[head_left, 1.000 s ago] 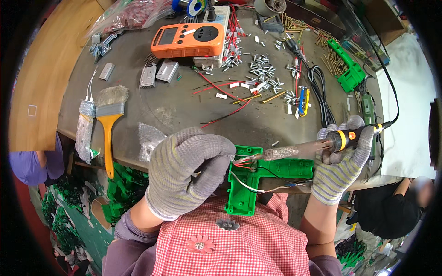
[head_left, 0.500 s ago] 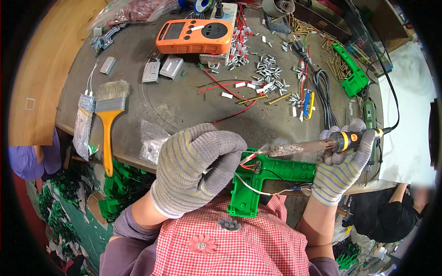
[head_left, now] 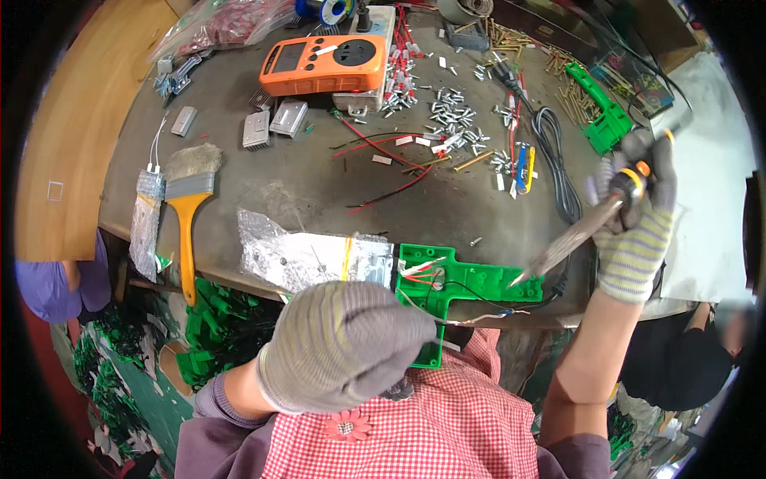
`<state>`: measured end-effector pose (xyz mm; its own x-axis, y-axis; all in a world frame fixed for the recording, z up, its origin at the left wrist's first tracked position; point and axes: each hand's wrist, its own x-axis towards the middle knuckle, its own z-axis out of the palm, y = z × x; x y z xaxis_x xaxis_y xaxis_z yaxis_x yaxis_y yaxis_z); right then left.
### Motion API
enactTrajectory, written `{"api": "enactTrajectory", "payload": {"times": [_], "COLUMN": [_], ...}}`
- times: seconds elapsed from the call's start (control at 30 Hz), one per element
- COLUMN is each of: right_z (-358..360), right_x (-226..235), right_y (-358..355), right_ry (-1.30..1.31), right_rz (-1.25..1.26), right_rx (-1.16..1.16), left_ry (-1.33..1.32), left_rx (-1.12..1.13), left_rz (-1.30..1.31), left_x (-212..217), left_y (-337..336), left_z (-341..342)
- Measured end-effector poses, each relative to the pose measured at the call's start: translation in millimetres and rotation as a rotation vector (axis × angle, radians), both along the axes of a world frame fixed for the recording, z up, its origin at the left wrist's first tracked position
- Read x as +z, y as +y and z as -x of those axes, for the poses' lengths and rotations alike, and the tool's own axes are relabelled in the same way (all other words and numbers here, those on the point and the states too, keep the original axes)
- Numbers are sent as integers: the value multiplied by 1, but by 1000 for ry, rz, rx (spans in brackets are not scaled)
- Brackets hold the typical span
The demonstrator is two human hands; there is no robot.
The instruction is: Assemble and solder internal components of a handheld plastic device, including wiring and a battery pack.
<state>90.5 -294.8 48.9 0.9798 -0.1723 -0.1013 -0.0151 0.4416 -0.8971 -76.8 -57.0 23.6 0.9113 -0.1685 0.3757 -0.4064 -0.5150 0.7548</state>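
A soldering iron (head_left: pixel 576 238) is gripped in my right hand (head_left: pixel 638 215), raised at the right with its tip slanting down left towards the housing. My gloved left hand (head_left: pixel 351 343) is closed in front of me, overlapping the housing's lower left part; anything in its fingers is hidden. Beside it lies the open green plastic housing (head_left: pixel 487 278), a T-shaped half shell on the table's near edge. Red, white and black wires (head_left: pixel 419 273) run inside it, and a white wire (head_left: pixel 479 321) trails along its near side. A bubble-wrapped packet (head_left: pixel 307 257) with a yellow band sits just beyond my left hand.
An orange meter (head_left: pixel 323 65) stands at the back. Loose screws (head_left: pixel 453 112), red wires (head_left: pixel 391 160) and a black power cord (head_left: pixel 550 144) spread to its right. A wide paintbrush (head_left: pixel 187 207) lies left. Another green shell (head_left: pixel 605 120) rests far right, and a person (head_left: pixel 670 359) sits beyond.
My right hand has lifted the soldering iron up and right, away from the wires. My left hand has moved down towards me, uncovering the bubble-wrapped packet and the wires in the housing.
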Motion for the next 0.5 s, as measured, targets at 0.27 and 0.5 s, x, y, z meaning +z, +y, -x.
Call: {"api": "enactTrajectory", "payload": {"times": [0.27,0.5], "right_z": [-6,1], "right_x": [-9,-8], "right_y": [19,22], "right_ry": [-78,-69], "right_rz": [115,167], "right_rx": [530,513], "left_ry": [4,1], "left_rx": [92,66], "left_rz": [-124,-123], "left_x": [-6,-7], "left_y": [-9,-11], "left_z": [-3,-5]}}
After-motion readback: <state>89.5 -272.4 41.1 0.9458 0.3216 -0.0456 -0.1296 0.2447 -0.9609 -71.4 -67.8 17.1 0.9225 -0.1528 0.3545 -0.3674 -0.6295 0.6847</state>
